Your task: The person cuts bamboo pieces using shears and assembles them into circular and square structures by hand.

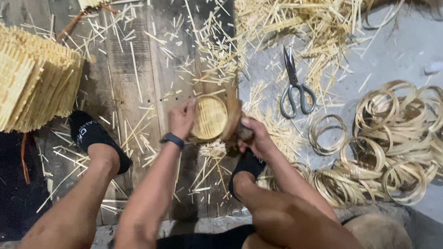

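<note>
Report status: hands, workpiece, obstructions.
Left hand and right hand both grip the round woven basket. Scissors lie apart, right. Nothing blocking.

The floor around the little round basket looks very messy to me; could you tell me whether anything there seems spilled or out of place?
Yes: bamboo offcuts lie strewn loosely over the wooden boards and the grey floor. The scissors lie among them, blades closed. By contrast, the rings and woven panels sit piled together. Both hands grip the round basket; it looks undamaged.

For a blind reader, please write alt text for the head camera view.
Two hands, left hand and right hand, hold a small round woven basket over a plank floor littered with bamboo strips. Scissors and bamboo rings lie right.
</note>
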